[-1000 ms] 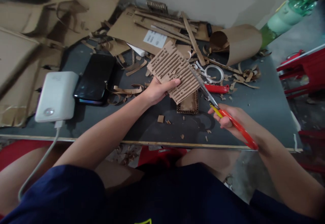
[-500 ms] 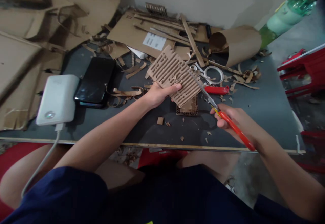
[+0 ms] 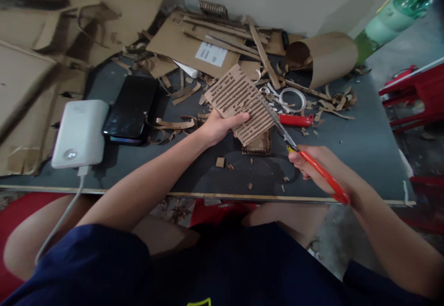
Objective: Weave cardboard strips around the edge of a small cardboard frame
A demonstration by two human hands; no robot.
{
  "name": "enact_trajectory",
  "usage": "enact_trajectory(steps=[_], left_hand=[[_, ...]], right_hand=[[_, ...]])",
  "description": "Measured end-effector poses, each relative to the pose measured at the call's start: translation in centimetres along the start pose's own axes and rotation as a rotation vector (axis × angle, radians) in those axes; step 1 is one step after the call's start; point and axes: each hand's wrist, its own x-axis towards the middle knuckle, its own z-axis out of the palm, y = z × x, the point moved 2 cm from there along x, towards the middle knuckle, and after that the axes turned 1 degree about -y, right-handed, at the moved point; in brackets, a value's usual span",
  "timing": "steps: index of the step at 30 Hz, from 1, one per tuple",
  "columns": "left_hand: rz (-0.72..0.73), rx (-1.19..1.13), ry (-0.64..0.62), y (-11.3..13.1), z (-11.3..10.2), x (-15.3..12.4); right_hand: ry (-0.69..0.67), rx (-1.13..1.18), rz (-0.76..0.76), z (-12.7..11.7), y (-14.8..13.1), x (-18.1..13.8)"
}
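My left hand (image 3: 218, 128) grips a slotted piece of corrugated cardboard (image 3: 239, 102) above the dark table (image 3: 364, 144), thumb on top. Red-handled scissors (image 3: 305, 158) are held in my right hand (image 3: 317, 167), fingers closed round the handles. Their blades reach up-left to the cardboard's right edge. Directly below the cardboard a small brown cardboard square (image 3: 258, 144) lies on the table.
A black phone (image 3: 130, 107) and a white power bank (image 3: 79, 132) with a cable lie at left. A red utility knife (image 3: 294, 120), a tape ring (image 3: 293, 99), a rolled cardboard tube (image 3: 324, 58), flat cardboard sheets (image 3: 194, 42) and several scraps crowd the back. Red stools (image 3: 416, 93) stand at right.
The cardboard piece and scissors have shifted only slightly; the blades stay at the cardboard's right edge. The view wobbled a little.
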Motion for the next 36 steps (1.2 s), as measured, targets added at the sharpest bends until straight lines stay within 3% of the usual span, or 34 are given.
enact_trajectory(steps=[4, 12, 18, 24, 36], left_hand=[[0.015, -0.021, 0.003, -0.1, -0.2, 0.1], [0.019, -0.07, -0.016, -0.3, -0.4, 0.2], [0.033, -0.083, -0.049, -0.4, -0.5, 0.4], [0.003, -0.097, -0.081, -0.3, 0.4, -0.5], [-0.006, -0.085, -0.065, -0.5, 0.9, -0.9]], right_hand=[[0.01, -0.171, 0.103, -0.1, -1.4, 0.1], [0.096, -0.43, 0.122, 0.5, -2.6, 0.9], [0.166, -0.373, 0.152, 1.5, -2.3, 0.6], [0.08, -0.121, 0.149, 0.8, -2.4, 0.1], [0.194, -0.366, 0.131, 1.2, -3.0, 0.9]])
